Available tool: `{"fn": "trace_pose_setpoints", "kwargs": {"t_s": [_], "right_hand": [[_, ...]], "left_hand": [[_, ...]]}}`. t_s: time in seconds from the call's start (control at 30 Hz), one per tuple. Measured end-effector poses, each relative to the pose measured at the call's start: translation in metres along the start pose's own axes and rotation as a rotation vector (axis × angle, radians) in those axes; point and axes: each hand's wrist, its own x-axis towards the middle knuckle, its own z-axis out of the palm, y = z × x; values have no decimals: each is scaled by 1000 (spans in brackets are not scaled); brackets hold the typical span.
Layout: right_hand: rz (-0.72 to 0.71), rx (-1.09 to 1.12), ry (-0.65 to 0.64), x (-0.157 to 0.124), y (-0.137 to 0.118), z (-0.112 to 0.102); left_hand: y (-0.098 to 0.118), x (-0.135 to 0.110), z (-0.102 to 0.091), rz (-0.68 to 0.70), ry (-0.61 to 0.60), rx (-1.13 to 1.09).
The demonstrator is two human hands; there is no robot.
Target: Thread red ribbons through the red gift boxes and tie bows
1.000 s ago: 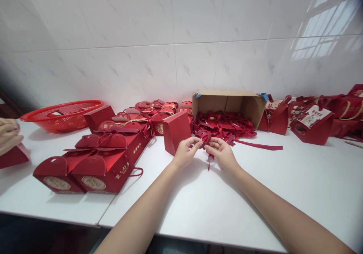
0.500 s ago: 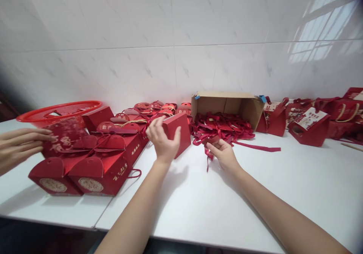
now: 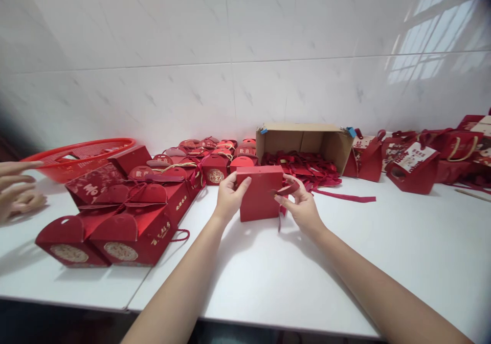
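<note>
My left hand (image 3: pixel 229 196) grips a plain red box (image 3: pixel 261 196) by its left edge, thumb on the near face and fingers behind. The box is upright just above or on the white table, I cannot tell which. My right hand (image 3: pixel 302 208) is at the box's right side, pinching a dark red ribbon (image 3: pixel 288 189) between thumb and fingers. A loose end of it hangs down beside the box. Behind my right hand, a heap of red ribbons (image 3: pixel 318 167) spills from an open cardboard box (image 3: pixel 302 127) lying on its side.
Red gift boxes (image 3: pixel 130 231) with cord handles stand at left, with several more (image 3: pixel 215 170) behind. A red plastic basket (image 3: pixel 57 165) is at the far left, near another person's hand (image 3: pixel 19 195). House-shaped red boxes (image 3: pixel 412 172) stand at right, before the tiled wall.
My left hand has closed on the red box and turned its broad face towards me, beside my right hand. The other person's hand has let go of a patterned box and drawn back left.
</note>
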Motion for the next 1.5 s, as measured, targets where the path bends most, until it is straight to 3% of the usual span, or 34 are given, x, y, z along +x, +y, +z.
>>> {"fn": "trace_pose_setpoints", "kwargs": {"t_s": [0.1, 0.2, 0.63, 0.77, 0.9, 1.17, 1.4, 1.5], "right_hand": [[0, 90, 36, -2, -10, 1], [-33, 34, 84, -6, -20, 5], [-187, -123, 222, -10, -35, 6], [-178, -112, 212, -9, -36, 3], [-197, -128, 190, -9, -38, 2], [-344, -215, 238, -7, -40, 2], [-281, -163, 248, -8, -39, 3], [-242, -100, 314, -9, -39, 6]], "left_hand": [[3, -8, 11, -22, -79, -26], [7, -11, 16, -22, -121, -86], [16, -18, 18, 82, -241, -17], [12, -20, 19, 47, -193, 29], [10, -19, 20, 121, -165, 62], [10, -17, 20, 193, -186, 34], [7, -18, 20, 192, -201, 43], [8, -19, 22, 190, -234, 1]]}}
